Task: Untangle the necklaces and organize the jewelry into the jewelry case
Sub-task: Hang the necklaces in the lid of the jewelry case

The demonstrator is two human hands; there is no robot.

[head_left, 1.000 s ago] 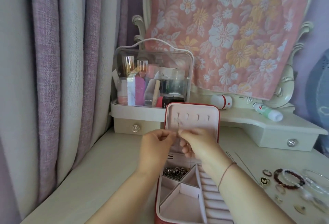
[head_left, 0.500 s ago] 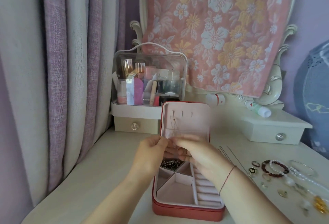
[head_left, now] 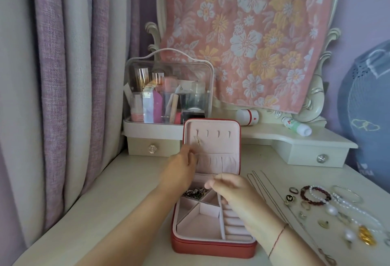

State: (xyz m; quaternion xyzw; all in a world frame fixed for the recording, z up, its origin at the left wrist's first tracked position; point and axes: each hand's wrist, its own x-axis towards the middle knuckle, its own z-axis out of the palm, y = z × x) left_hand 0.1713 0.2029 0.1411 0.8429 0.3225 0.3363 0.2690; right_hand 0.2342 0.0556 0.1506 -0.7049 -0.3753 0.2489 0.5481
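Note:
The red jewelry case [head_left: 213,244] stands open on the table, its pink lid [head_left: 223,139] upright. A thin necklace with a small pendant [head_left: 198,140] hangs from a lid hook. My left hand [head_left: 181,172] reaches to the lid's pocket edge just below the pendant, and its fingertips appear to pinch the chain. My right hand [head_left: 234,189] hovers over the tray with loosely curled fingers, holding nothing. A dark chain heap [head_left: 195,192] fills one rear compartment. Thin chains [head_left: 261,185], rings [head_left: 293,190], a dark bead bracelet [head_left: 315,196], pearls [head_left: 331,210] and gold earrings [head_left: 366,237] lie to the right.
A clear cosmetics organizer [head_left: 168,92] sits on a raised shelf [head_left: 316,139] behind the case, with two bottles [head_left: 248,117] lying on it. Curtains [head_left: 63,96] hang at the left. A floral towel [head_left: 253,33] covers the mirror.
My right hand has let go of the chain and drawn back from the lid to above the tray. My left hand stays at the lid pocket.

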